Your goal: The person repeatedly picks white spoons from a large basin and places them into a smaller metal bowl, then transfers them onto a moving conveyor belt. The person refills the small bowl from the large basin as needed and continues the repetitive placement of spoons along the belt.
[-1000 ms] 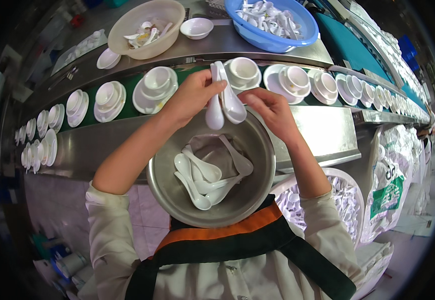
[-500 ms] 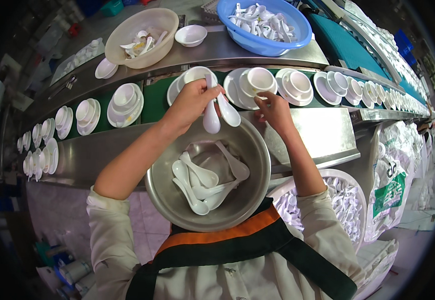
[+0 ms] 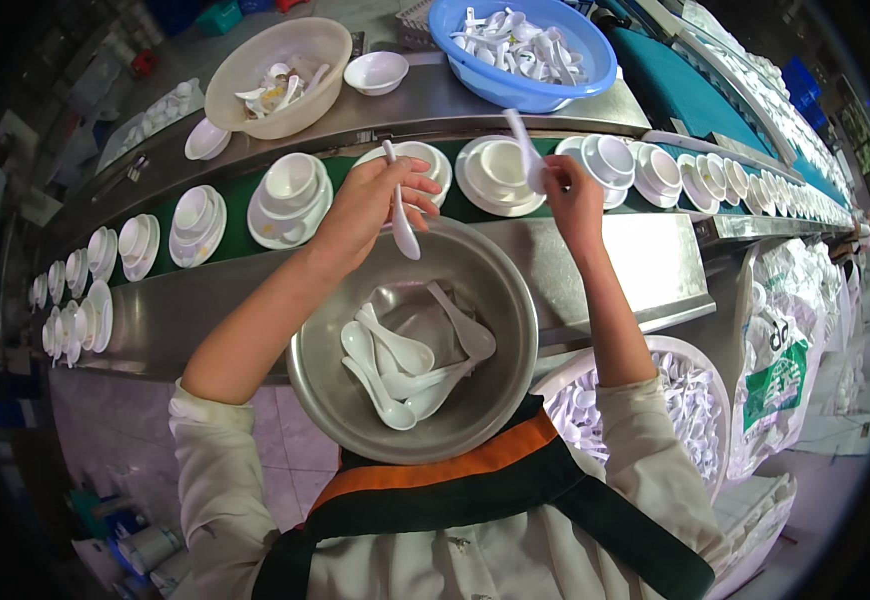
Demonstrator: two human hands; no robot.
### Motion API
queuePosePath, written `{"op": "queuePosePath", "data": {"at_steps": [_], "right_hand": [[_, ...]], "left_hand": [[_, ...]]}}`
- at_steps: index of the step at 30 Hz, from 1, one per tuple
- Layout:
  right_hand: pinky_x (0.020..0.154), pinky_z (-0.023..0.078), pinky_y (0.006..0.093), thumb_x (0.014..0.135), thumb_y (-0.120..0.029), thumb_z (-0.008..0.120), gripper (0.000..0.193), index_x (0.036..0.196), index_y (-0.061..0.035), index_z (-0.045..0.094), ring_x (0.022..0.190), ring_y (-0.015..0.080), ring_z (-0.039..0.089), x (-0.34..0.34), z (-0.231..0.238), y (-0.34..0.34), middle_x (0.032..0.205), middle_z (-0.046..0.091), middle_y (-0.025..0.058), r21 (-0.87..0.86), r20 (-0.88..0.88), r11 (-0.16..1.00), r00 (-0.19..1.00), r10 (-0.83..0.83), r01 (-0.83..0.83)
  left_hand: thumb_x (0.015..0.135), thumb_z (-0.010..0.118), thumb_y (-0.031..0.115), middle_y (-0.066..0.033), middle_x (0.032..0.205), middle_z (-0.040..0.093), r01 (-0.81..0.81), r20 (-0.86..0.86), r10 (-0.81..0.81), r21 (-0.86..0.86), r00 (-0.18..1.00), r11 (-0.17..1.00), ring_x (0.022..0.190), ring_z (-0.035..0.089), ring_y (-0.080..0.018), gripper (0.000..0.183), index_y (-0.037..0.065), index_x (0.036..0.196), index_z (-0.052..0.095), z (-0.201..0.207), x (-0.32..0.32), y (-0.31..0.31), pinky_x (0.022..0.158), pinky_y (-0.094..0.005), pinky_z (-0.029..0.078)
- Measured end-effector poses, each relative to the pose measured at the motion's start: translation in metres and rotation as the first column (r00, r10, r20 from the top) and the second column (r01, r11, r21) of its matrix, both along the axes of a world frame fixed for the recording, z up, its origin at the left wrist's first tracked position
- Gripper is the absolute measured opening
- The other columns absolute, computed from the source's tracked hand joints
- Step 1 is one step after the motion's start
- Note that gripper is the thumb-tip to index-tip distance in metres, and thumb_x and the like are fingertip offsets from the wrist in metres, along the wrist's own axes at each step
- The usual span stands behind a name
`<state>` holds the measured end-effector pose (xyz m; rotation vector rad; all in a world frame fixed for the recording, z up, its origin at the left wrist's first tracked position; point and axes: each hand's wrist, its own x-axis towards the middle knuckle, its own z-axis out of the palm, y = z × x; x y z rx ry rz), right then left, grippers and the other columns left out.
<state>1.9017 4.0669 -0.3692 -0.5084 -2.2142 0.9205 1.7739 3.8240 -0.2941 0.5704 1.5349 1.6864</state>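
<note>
My left hand (image 3: 367,212) is closed on the handle of a white soup spoon (image 3: 404,230), its bowl hanging down above a steel basin's far rim. Over the green belt, my right hand (image 3: 573,205) pinches another white spoon (image 3: 525,150), handle pointing up, beside a stack of white bowls on a plate (image 3: 503,172). The round steel basin (image 3: 317,395) sits in front of my body, with several white spoons (image 3: 407,352) lying in it.
Stacked white bowls and plates (image 3: 290,195) line the green belt (image 3: 238,245). Beyond it stand a blue basin (image 3: 515,92) of spoons, a beige basin (image 3: 227,90) with spoons and scraps, and a small white bowl (image 3: 376,72). A spoon-filled tub (image 3: 723,410) stands at my right.
The stacks on the belt have shifted left. My left hand shows one spoon where two showed before. My right hand, earlier without a visible spoon, has moved up and right and now holds one.
</note>
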Motion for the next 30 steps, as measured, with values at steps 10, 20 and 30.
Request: {"op": "queuePosePath", "data": {"at_steps": [10,20,30], "right_hand": [[0.066,0.051,0.0395,0.084,-0.022,0.062,0.027,0.102,-0.0030,0.066,0.075,0.0285,0.064,-0.031,-0.025,-0.017,0.087,0.064,0.0155,0.134,0.301,0.964,0.937,0.179,-0.228],[0.057,0.051,0.0241,0.087,-0.013,0.060,0.019,0.095,0.0046,0.063,0.064,0.0126,0.063,-0.002,0.020,-0.035,0.076,0.066,0.0090,-0.435,0.136,0.844,0.904,0.406,-0.313],[0.059,0.053,0.0286,0.086,-0.017,0.063,0.022,0.094,0.0038,0.065,0.064,0.0181,0.067,-0.006,0.002,-0.028,0.074,0.068,0.0112,-0.290,0.337,0.942,0.903,0.268,-0.172]], "left_hand": [[0.100,0.032,0.037,-0.0008,0.072,0.055,0.051,-0.207,-0.078,-0.132,0.975,0.990,0.062,0.050,-0.0057,0.047,0.001,0.107,0.062,0.018,0.011,0.005,0.063,-0.0227,0.045],[0.093,0.053,0.032,-0.0065,0.090,0.059,-0.126,-0.217,0.111,-0.057,0.970,0.990,0.075,0.057,-0.0149,0.032,0.000,0.099,0.057,-0.003,0.016,0.016,0.067,-0.0269,0.050],[0.072,0.067,0.013,-0.0091,0.091,0.060,0.223,-0.659,-0.739,-0.748,-0.138,0.625,0.092,0.056,-0.0252,0.012,0.007,0.082,0.061,-0.045,0.069,-0.001,0.082,-0.0386,0.042]]}}
